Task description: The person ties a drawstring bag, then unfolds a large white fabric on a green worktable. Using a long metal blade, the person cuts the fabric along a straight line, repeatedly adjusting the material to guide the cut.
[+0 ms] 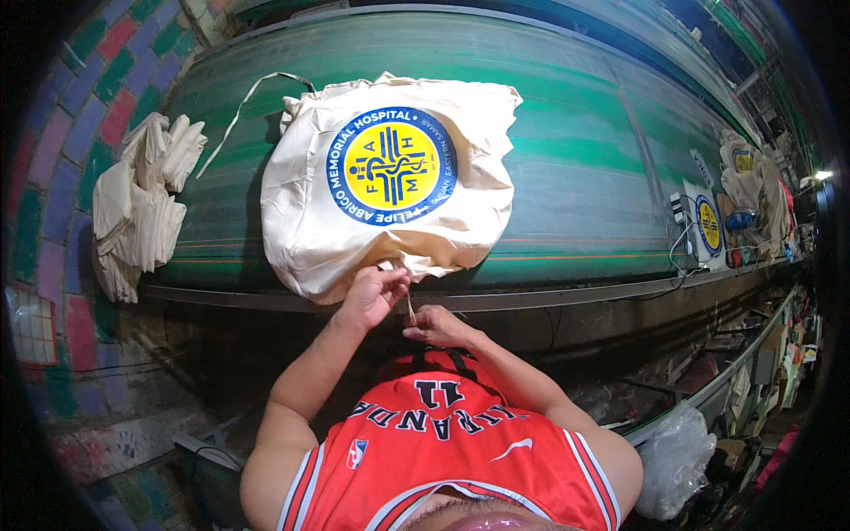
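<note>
A cream fabric bag (301, 177) with a round blue and yellow printed emblem lies on the long green table surface (584, 133), its lower edge bunched. A thin pale cord (232, 121) trails from its upper left. My left hand (374, 296) is closed, pinching the bunched cloth at the bag's front edge. Just below and to the right, my right hand (434, 326) is closed on a pale drawstring hanging from that edge, over the metal rail (584, 293).
Piles of cream cloth (142, 221) sit at the table's left end, beside a painted brick wall (75, 142). On the right are printed items (708, 230), cords, and more bundled bags (753, 195). A clear plastic bag (673, 460) lies at lower right beside a metal frame.
</note>
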`<state>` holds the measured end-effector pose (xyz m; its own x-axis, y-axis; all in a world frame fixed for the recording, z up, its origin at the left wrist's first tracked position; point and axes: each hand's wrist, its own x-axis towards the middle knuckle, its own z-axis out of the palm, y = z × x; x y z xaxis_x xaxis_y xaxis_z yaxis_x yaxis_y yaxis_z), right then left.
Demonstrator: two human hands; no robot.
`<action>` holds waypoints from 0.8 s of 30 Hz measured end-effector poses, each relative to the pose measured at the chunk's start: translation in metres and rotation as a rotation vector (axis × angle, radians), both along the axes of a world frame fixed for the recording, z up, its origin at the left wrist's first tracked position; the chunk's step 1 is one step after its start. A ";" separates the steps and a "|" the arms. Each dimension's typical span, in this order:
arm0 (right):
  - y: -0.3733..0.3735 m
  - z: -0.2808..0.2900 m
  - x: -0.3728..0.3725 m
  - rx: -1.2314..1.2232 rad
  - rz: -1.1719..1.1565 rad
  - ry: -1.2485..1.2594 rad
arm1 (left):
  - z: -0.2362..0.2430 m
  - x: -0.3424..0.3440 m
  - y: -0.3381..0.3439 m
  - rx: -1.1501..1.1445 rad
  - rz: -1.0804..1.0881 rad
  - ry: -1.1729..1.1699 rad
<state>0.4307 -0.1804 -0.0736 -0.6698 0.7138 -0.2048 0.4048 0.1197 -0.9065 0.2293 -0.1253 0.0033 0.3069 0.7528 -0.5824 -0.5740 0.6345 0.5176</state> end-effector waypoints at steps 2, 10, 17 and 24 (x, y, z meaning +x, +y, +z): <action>0.000 0.003 0.010 -0.082 0.235 -0.181 | 0.002 -0.008 0.006 0.024 0.077 0.111; 0.040 0.147 0.067 0.206 0.215 -0.170 | 0.051 -0.021 -0.014 0.663 -0.577 1.696; 0.058 0.243 0.019 0.647 -0.046 -0.008 | 0.075 0.026 -0.026 0.929 -0.302 0.347; 0.080 0.198 0.015 0.580 -0.415 0.140 | 0.084 0.014 -0.005 0.820 -0.362 0.636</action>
